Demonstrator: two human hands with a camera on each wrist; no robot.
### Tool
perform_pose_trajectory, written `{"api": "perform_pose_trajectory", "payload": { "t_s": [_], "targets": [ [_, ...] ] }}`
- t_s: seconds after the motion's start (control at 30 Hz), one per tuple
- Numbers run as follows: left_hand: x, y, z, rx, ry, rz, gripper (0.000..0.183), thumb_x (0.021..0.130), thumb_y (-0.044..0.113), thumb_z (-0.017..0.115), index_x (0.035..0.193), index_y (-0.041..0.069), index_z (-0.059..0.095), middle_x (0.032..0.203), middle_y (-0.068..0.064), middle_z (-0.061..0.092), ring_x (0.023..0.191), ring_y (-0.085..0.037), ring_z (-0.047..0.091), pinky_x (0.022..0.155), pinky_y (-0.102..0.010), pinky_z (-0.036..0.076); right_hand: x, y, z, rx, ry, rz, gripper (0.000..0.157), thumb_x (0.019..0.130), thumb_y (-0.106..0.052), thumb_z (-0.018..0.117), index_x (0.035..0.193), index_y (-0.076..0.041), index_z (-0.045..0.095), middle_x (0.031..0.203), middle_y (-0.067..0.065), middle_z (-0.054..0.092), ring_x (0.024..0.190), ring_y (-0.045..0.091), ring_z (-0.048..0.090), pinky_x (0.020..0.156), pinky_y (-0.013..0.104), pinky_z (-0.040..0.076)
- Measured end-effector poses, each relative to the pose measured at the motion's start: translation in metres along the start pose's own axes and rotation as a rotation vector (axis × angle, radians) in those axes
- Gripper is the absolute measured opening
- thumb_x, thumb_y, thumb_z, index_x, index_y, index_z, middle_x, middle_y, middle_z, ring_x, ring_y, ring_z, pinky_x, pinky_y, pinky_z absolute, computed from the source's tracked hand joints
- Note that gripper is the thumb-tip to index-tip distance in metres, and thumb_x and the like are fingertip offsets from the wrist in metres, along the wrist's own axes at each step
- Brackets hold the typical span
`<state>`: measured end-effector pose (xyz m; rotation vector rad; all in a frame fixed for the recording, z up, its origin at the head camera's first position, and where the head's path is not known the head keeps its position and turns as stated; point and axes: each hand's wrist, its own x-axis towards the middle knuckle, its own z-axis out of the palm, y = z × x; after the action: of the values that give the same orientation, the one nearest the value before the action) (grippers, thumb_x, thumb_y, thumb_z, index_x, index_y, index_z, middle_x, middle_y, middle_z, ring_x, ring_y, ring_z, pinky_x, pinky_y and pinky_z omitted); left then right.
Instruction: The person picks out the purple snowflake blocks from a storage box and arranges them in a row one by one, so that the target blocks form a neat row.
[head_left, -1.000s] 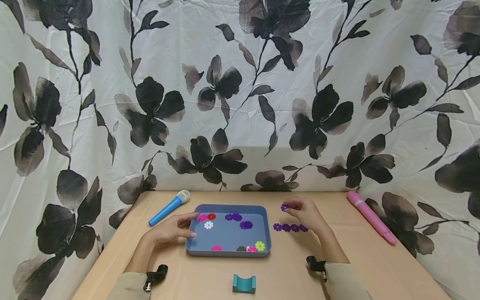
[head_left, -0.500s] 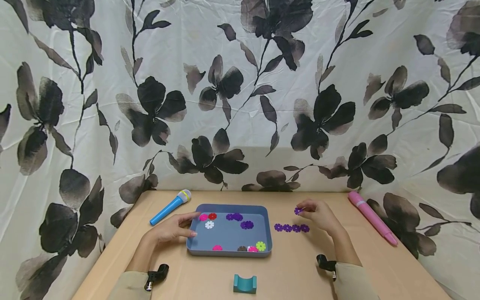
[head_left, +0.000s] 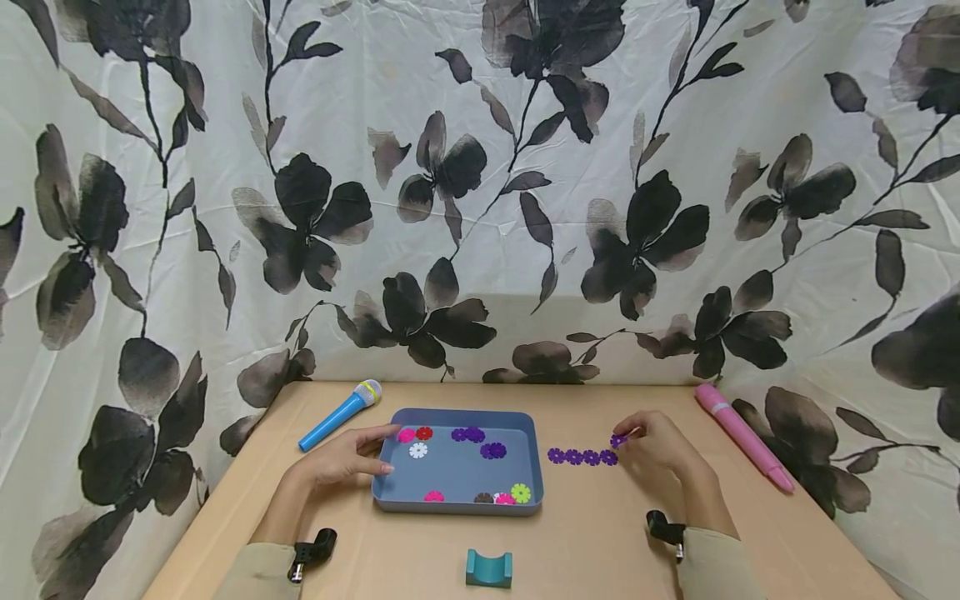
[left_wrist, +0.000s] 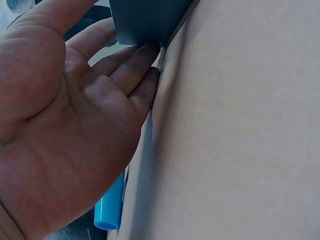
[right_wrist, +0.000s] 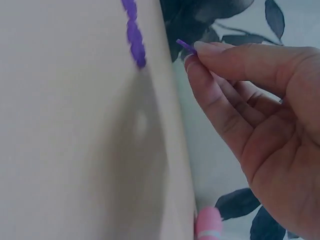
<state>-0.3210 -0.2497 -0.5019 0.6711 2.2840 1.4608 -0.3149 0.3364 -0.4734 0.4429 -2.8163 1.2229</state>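
Note:
Between thumb and forefinger my right hand (head_left: 660, 446) pinches a purple flower-shaped disc (head_left: 618, 440). In the right wrist view this disc (right_wrist: 186, 46) is seen edge-on, raised above the table. Just left of it in the head view lies a row of purple flower discs (head_left: 582, 457). My left hand (head_left: 337, 457) rests at the left end of a grey-blue tray (head_left: 450, 507), thumb and fingers at its rim. The left wrist view shows the fingers touching the outside of the tray (left_wrist: 145, 22). Inside the tray lie purple discs (head_left: 472, 434), a white disc (head_left: 417, 450) and a red disc (head_left: 423, 433).
A blue toy microphone (head_left: 337, 417) lies at the back left of the table. Toward the right edge is a long pink stick-shaped object (head_left: 742, 437). A teal curved block (head_left: 489, 569) stands in front of the tray. Floral cloth (head_left: 465, 250) hangs behind.
With the purple disc pinched, my right hand has moved rightward, then down and nearer to the right end of the row. My left hand stays at the tray.

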Motion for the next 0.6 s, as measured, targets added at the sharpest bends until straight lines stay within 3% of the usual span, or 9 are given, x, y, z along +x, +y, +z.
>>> {"api": "perform_pose_trajectory", "payload": {
  "t_s": [0.2, 0.4, 0.6],
  "targets": [
    [0.000, -0.001, 0.000, 0.010, 0.002, -0.003, 0.082, 0.092, 0.021, 0.081, 0.159, 0.001, 0.038, 0.168, -0.024, 0.029, 0.157, -0.048, 0.018, 0.125, -0.055, 0.022, -0.006, 0.009, -0.004, -0.066, -0.019, 0.062, 0.025, 0.082, 0.010, 0.065, 0.101, 0.001, 0.077, 0.102, 0.014, 0.075, 0.092, 0.022, 0.068, 0.078, 0.027, 0.055],
    [0.001, -0.001, 0.000, 0.004, -0.005, 0.000, 0.082, 0.092, 0.020, 0.081, 0.159, 0.000, 0.038, 0.168, -0.024, 0.028, 0.158, -0.048, 0.018, 0.125, -0.056, 0.022, -0.008, 0.015, -0.002, 0.020, -0.077, 0.080, 0.020, 0.083, 0.009, 0.071, 0.101, 0.003, 0.076, 0.098, 0.015, 0.076, 0.087, 0.019, 0.067, 0.075, 0.024, 0.054],
    [0.001, -0.001, 0.000, 0.002, -0.007, 0.004, 0.082, 0.092, 0.019, 0.080, 0.159, 0.000, 0.037, 0.169, -0.024, 0.028, 0.158, -0.047, 0.017, 0.126, -0.056, 0.021, -0.007, 0.023, 0.001, -0.009, -0.085, 0.065, 0.017, 0.082, 0.004, 0.080, 0.099, 0.002, 0.076, 0.094, 0.013, 0.075, 0.080, 0.016, 0.060, 0.066, 0.022, 0.049]
  ]
}}
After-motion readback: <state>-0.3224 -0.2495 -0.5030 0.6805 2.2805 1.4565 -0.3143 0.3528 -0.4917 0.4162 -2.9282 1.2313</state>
